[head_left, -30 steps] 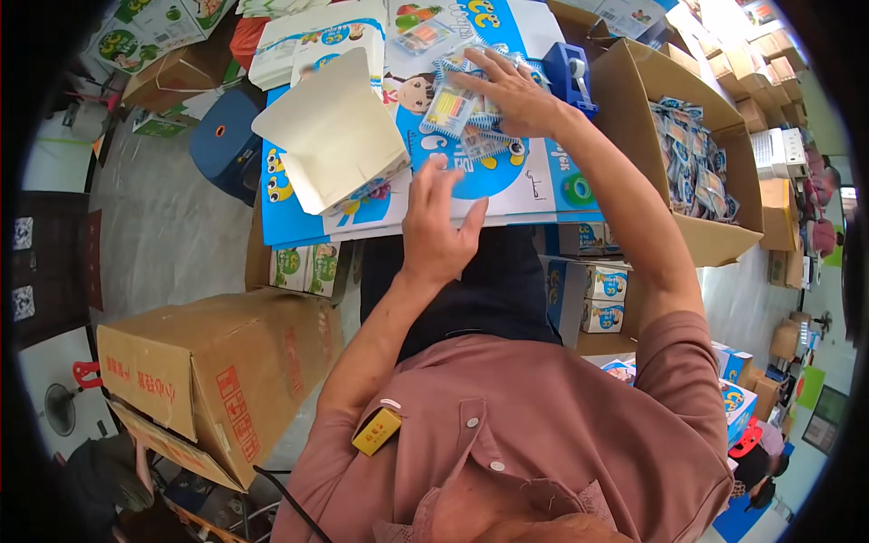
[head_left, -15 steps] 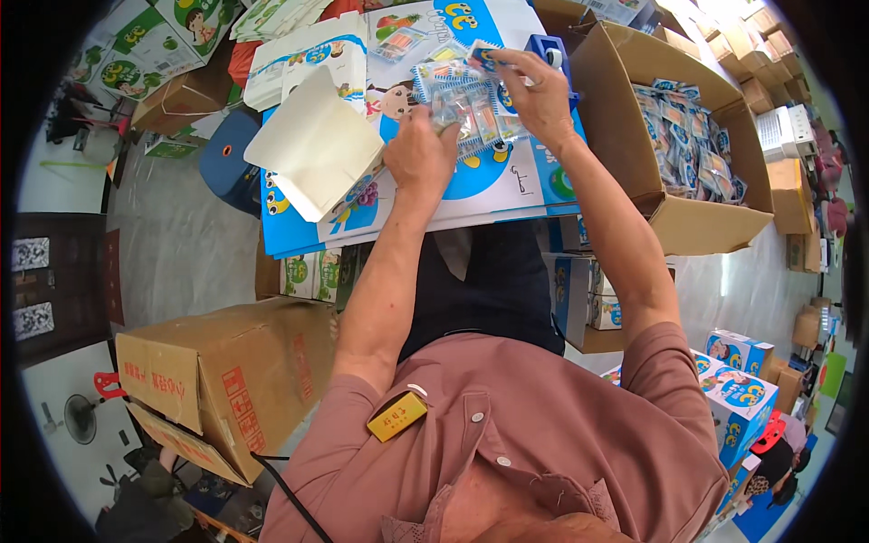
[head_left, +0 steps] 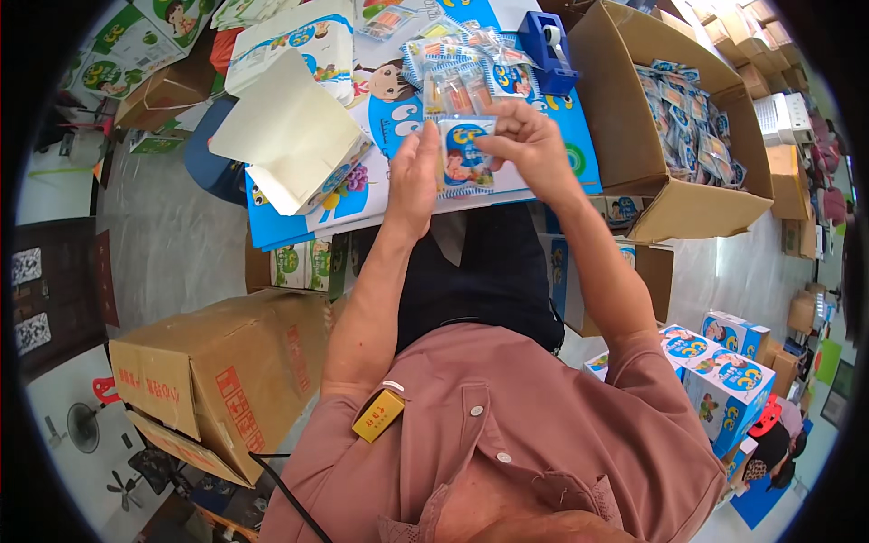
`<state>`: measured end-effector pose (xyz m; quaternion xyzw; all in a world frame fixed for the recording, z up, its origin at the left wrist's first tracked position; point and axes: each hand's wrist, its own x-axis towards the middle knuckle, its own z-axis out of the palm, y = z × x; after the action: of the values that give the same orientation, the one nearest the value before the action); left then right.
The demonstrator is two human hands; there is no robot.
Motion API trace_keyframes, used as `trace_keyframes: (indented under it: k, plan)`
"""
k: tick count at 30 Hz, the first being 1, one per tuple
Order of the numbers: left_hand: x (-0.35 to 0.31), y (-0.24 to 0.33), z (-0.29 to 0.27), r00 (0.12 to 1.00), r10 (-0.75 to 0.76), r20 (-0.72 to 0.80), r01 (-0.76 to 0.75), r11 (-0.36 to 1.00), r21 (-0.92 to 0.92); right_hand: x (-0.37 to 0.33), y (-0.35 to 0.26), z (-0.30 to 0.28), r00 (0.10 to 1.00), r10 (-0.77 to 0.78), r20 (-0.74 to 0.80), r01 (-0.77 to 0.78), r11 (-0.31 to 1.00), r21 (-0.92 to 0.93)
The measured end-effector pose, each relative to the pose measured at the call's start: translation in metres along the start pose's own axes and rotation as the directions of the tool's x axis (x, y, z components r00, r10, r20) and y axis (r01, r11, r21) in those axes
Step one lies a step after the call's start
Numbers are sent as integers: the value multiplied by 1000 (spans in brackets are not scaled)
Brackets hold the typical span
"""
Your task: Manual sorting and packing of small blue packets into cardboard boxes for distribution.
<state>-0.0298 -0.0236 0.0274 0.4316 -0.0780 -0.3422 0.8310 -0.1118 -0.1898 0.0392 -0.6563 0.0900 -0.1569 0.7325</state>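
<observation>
Between my two hands, near the front edge of the work surface, is a small printed sachet with a blue round logo and a picture of a child. My left hand is closed on its left edge. The fingers of my right hand pinch its right side. Just beyond lies a loose pile of similar clear-backed sachets, with coloured contents showing through. An opened white carton with its lid flap raised stands to the left of my left hand.
A blue tape dispenser stands beyond my right hand. At the right, a large cardboard box holds many sachets. Flat white cartons are stacked at the back left. A closed brown box sits on the floor at lower left.
Both hands have come back from the pile toward me and closer together. The sachet that was in my right hand by the tape dispenser is now held between both hands.
</observation>
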Motion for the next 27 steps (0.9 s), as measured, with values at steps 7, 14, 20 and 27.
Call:
trace_keyframes:
  k: [7, 14, 20, 27]
  plan:
    - [-14, -3, -19, 998, -17, -64, 29, 979, 201, 38, -32, -17, 911, -406, 73, 295, 516, -804]
    - [-14, 2, -18, 990, 24, -138, -5, 991, 135, 115, 0, -79, 855, -330, 401, 321, -271, -907]
    - [-19, -5, -42, 998, 50, -39, -51, 998, -32, 83, -31, -55, 943, -311, 119, 186, 195, -963]
    - [-25, -4, -17, 988, 113, 105, -104, 991, -87, -2, -12, 11, 999, -38, -7, 35, 969, -244]
